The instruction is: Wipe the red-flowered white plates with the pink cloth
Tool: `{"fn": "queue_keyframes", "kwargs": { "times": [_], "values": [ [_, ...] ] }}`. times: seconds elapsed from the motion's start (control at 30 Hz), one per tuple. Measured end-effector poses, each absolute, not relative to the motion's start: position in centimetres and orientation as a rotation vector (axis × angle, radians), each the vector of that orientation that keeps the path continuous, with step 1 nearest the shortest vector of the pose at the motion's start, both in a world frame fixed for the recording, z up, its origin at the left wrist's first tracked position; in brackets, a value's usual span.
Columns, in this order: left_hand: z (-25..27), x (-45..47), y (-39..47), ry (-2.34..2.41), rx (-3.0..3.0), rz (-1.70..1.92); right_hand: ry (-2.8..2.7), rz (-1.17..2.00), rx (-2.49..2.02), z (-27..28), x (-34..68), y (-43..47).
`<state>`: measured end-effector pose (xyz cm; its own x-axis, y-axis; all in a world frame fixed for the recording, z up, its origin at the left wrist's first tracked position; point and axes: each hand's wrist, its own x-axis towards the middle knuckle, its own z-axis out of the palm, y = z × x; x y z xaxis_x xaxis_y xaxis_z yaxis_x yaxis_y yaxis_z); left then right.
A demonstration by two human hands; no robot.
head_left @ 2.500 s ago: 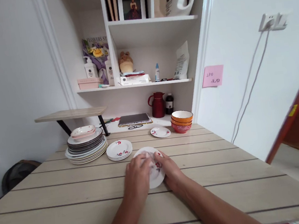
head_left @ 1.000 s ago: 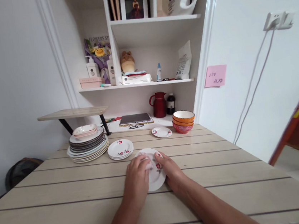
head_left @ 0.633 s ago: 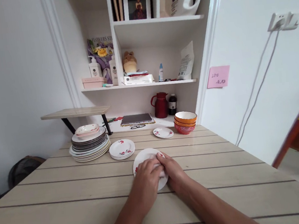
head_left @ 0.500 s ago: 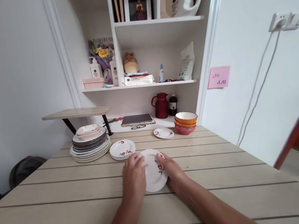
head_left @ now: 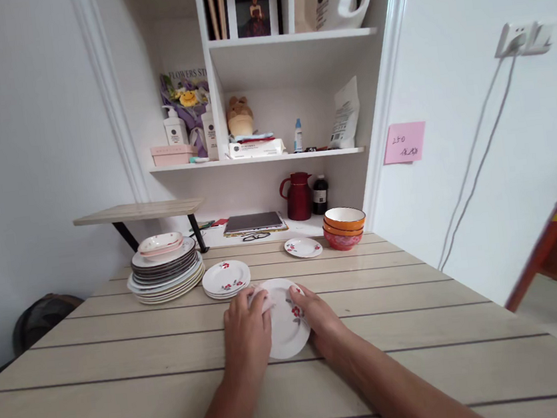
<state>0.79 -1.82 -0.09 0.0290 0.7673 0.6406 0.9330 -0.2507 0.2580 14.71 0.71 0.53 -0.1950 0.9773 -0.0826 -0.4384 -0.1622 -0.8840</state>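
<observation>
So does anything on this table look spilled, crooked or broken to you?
Nothing looks spilled or broken. The held plate shows no chip on its visible part, and the stacked bowls sit upright. The one small oddity is a dark speck on the tabletop, right of that plate, too small to identify.

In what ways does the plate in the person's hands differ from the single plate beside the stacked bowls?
The right hand grips the held plate, with the left hand at its opposite side; the other plate lies untouched on the table.
The held plate is nearer the person; the other plate is farther back, next to the bowls.
Both are white with red flowers.
</observation>
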Motion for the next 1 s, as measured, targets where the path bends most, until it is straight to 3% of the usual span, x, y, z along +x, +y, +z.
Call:
{"fn": "queue_keyframes", "kwargs": {
  "times": [0.27, 0.5, 0.73, 0.87, 1.0],
  "values": [
    [0.1, 3.3, -4.3, -1.183, -2.515, -0.858, -0.842, 1.620, -0.809, 0.4, 14.9, 0.8],
    [0.0, 1.1, -2.4, -1.740, -2.072, -1.078, -0.925, 1.594, -0.861, 0.3, 14.7, 0.8],
    [-0.2, 3.0, -3.6, -1.337, -2.453, -0.904, -0.888, 1.595, -0.797, 0.2, 14.8, 1.0],
    [-0.1, 1.6, -2.4, -1.648, -2.149, -1.044, -0.893, 1.613, -0.835, 0.3, 14.7, 0.9],
    [0.1, 1.1, -2.8, -1.783, -2.016, -0.903, -0.896, 1.610, -0.865, 0.5, 14.6, 0.7]
  ]
}}
